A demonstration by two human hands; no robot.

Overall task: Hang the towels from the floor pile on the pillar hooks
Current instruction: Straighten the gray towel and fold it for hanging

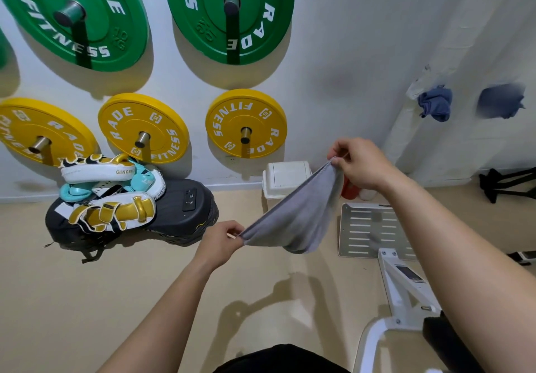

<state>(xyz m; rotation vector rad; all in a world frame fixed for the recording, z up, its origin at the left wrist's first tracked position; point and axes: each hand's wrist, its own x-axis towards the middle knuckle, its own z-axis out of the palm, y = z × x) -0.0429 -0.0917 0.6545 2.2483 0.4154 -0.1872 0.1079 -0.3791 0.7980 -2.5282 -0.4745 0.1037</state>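
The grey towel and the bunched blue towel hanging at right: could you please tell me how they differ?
The grey towel is held stretched between left hand and right hand, each pinching a corner; the blue towel hangs bunched, untouched. The grey towel is pale grey, the blue towel dusky blue. Both are off the floor.

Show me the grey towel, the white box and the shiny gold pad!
grey towel (297, 216): head view, middle of the cloth.
white box (285, 175): head view, its lid.
gold pad (114, 212): head view, gold strap.
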